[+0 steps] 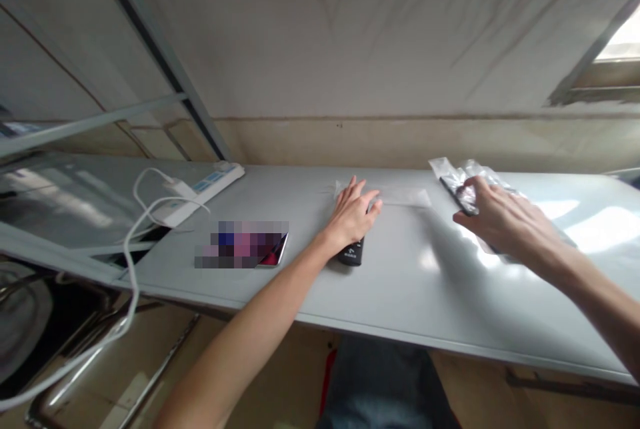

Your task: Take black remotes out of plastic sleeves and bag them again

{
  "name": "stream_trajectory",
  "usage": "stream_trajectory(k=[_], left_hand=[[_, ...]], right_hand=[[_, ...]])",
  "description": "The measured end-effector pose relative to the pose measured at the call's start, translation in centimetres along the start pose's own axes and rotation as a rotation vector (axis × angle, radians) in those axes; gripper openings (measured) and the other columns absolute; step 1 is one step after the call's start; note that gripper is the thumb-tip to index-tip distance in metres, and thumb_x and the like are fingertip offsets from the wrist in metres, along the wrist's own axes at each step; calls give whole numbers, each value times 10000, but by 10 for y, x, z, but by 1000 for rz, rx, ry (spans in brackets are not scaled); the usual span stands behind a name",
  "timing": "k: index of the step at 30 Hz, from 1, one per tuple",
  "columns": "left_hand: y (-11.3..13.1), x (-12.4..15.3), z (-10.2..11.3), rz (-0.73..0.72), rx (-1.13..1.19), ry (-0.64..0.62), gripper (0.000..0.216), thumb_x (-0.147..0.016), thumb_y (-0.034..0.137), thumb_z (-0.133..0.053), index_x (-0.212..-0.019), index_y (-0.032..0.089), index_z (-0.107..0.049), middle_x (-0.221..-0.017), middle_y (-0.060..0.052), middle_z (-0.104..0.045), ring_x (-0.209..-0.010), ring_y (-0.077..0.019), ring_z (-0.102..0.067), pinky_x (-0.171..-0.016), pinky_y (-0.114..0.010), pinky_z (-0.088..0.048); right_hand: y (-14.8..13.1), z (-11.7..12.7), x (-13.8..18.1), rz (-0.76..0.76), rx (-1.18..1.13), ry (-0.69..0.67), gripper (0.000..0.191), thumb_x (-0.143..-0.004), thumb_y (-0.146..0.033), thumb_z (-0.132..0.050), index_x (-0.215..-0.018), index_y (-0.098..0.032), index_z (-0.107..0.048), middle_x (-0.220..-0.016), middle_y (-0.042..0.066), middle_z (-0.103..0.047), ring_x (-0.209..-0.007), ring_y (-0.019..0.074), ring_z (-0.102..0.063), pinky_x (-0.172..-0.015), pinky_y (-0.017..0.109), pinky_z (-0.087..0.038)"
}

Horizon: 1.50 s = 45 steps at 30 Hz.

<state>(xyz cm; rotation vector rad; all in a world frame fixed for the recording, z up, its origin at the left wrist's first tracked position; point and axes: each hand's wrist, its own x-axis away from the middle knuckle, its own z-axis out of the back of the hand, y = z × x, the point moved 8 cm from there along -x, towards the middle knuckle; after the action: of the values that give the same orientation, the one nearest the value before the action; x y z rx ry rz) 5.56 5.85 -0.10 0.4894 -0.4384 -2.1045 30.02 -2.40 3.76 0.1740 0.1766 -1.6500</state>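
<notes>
A black remote control (351, 254) lies on the grey table, its lower end showing below my left hand (353, 212). That hand rests over the upper part of the remote with its fingers stretched and apart. Just beyond the fingertips, a flat clear plastic bag (407, 196) lies on the table. Off to the right, my right hand (500, 212) hovers at several dark items wrapped in clear plastic (453, 186). Its thumb and forefinger are apart, with nothing visible between them. The hand and forearm hide part of the wrapped items, so their kind cannot be made out.
To the left lies a phone (274, 254), its screen mostly blurred out. Behind it, a white power strip (200, 196) has a plug and a white cable (131, 269) that hangs over the table's front edge. A metal frame post (200, 122) rises at the left.
</notes>
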Motion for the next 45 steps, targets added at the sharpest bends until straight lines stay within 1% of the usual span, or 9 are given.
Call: stream_trajectory(k=[6, 9, 12, 17, 23, 31, 37, 41, 45], left_hand=[[6, -5, 8, -123, 610, 82, 507, -1075, 502, -511, -1422, 172, -677, -1508, -176, -650, -1510, -306, -521, -1281, -498, -358], [9, -5, 2, -114, 989, -57, 629, -1028, 646, -561, -1464, 200, -642, -1403, -189, -717, -1301, -325, -698, -1056, -449, -556], [9, -4, 0, -63, 1169, -129, 651, -917, 675, -723, -1393, 233, -682, -1322, -167, -756, -1027, -297, -804, -802, -344, -602], [8, -3, 5, -27, 1238, -111, 455, -895, 570, -777, -1081, 155, -763, -1086, -157, -810, -920, -287, -812, -787, -351, -612], [22, 1, 5, -160, 1190, -210, 390, -815, 319, -841, -1177, 195, -766, -1251, -119, -781, -1106, -283, -773, -940, -383, -589], [16, 0, 3, -71, 1082, -157, 445, -949, 563, -703, -1087, 147, -784, -1132, -161, -806, -947, -260, -791, -779, -334, -587], [4, -3, -3, 31, 1221, -127, 458, -926, 564, -727, -984, 112, -762, -1006, -178, -824, -829, -264, -808, -762, -355, -604], [-5, -6, 0, 68, 1329, -57, 414, -915, 525, -752, -1003, 120, -753, -1050, -158, -832, -855, -264, -822, -767, -334, -608], [-11, -7, 5, 87, 1446, 10, 364, -934, 473, -758, -1049, 128, -761, -1128, -145, -830, -971, -281, -826, -868, -353, -622]], right_hand=[[-41, 46, -10, 118, -258, 365, 567, -890, -385, -643, -1427, -252, -521, -1181, 176, -683, -947, 342, -643, -792, 460, -477], [-69, 33, -13, 271, -459, 472, 595, -904, -311, -642, -1473, -238, -483, -1181, 142, -664, -1005, 319, -663, -864, 459, -534], [-84, 9, -8, 383, -515, 468, 574, -952, -312, -640, -1493, -236, -463, -1148, 121, -651, -1000, 304, -669, -883, 457, -554], [-82, -6, 7, 404, -476, 455, 515, -969, -309, -647, -1462, -258, -504, -1172, 122, -642, -1030, 314, -662, -875, 451, -563], [-74, -9, 5, 308, -611, 450, 519, -932, -344, -726, -1409, -257, -541, -1079, 78, -668, -866, 241, -660, -767, 374, -560], [-79, -15, 5, 316, -569, 416, 629, -954, -444, -716, -1508, -261, -481, -1110, 108, -666, -909, 272, -668, -803, 411, -570], [-88, -15, 7, 350, -563, 364, 774, -968, -516, -706, -1613, -246, -375, -1171, 139, -665, -918, 287, -686, -812, 426, -580], [-71, -11, -1, 217, -592, 388, 707, -1010, -567, -622, -1590, -222, -412, -1175, 153, -684, -967, 305, -691, -864, 463, -574], [-39, -18, -13, -80, -796, 313, 544, -1005, -614, -602, -1412, -254, -578, -1077, 113, -715, -788, 257, -674, -778, 464, -581]])
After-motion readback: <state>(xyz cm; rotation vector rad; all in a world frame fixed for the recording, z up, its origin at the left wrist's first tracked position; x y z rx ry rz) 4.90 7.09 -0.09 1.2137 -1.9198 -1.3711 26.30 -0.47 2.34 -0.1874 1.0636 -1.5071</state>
